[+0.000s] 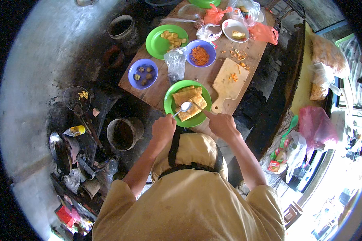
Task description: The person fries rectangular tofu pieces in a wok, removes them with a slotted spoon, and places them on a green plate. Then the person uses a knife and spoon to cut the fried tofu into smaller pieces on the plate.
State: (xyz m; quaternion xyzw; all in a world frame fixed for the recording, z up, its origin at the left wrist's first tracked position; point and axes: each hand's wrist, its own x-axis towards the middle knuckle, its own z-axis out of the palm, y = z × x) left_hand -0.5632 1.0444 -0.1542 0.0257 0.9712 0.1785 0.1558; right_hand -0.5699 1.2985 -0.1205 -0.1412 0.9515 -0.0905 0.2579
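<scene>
In front of me a green plate (pixel 168 101) holds several golden-brown fried slabs (pixel 185 95) that look like tofu. My left hand (pixel 163 128) grips the handle of a metal spoon (pixel 186 106), whose shiny bowl is over the slabs. From the plate's right side, my right hand (pixel 221 124) holds a thin knife-like utensil (pixel 197 106). Its tip reaches over the slabs close to the spoon; whether it touches them I cannot tell. A wooden cutting board (pixel 227 81) with orange carrot scraps lies right of the plate.
On the wooden table (pixel 144 95) stand a purple bowl of carrot shreds (pixel 200 56), a purple bowl with dark round pieces (pixel 143 73), a green plate of yellow slices (pixel 157 42) and a white bowl (pixel 234 31). A clear plastic bag (pixel 175 64) lies between them. Pots (pixel 120 134) stand left.
</scene>
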